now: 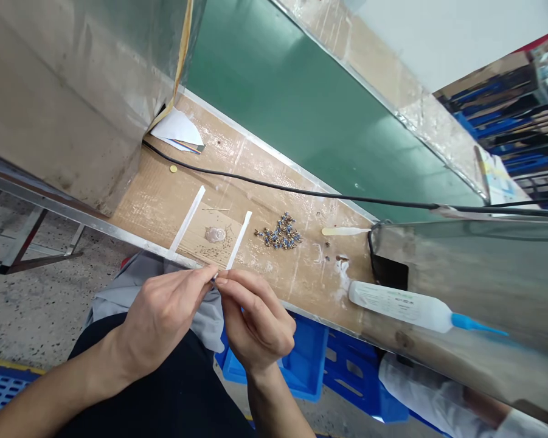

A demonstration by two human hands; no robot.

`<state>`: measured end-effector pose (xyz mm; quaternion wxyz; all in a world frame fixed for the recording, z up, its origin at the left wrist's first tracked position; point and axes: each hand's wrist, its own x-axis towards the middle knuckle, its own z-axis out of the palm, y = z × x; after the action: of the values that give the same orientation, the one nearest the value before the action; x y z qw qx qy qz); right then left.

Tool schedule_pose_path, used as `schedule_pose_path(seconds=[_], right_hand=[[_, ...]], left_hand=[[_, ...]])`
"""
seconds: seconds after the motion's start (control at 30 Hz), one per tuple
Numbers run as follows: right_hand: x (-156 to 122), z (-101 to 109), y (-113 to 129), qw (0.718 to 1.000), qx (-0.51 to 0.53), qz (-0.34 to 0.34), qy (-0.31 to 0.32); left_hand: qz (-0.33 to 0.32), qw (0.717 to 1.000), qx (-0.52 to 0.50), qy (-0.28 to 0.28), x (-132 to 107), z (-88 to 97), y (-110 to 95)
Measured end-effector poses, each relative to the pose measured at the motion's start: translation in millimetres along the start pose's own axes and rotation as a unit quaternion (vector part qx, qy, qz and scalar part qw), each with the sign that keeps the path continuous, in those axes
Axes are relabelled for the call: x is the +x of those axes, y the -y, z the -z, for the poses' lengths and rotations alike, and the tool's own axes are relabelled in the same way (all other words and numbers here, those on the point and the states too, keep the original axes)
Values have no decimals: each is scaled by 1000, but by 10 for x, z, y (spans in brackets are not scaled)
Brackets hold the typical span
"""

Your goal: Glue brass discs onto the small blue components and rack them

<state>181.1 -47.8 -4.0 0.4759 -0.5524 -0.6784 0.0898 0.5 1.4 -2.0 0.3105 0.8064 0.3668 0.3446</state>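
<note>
Tiny part pinched just over the bench's aluminium edge.
Left hand and right hand are clenched on it at the fingertips, its shape too small to be made out. Beyond the edge, blue-and-brass fittings are heaped on the cardboard top, beside a white tape strip; a plastic squeeze bottle is laid further right.

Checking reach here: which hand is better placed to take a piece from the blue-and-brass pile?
Probably the right hand: it lies nearer the blue-and-brass pile than the left hand. Both pinch a tiny part, though, so it would have to let go first.
</note>
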Motion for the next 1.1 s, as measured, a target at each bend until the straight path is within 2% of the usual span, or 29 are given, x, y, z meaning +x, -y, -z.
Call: schedule_pose_path(seconds=[0.3,0.57,0.9,1.1], right_hand=[[-42,-70,5,999,-8,39,-8],[-157,-126,-59,989,-66,88,-94],[-192,-72,-12,988,-61,128,-68],[-228,-102,9,989,-63,124,-59]], left_hand=[[7,1000,17,-6,-36,-21,0],[16,999,-23,-16,65,2,-70],[26,997,-59,-33,46,37,-97],[37,996,-65,-50,36,31,-90]])
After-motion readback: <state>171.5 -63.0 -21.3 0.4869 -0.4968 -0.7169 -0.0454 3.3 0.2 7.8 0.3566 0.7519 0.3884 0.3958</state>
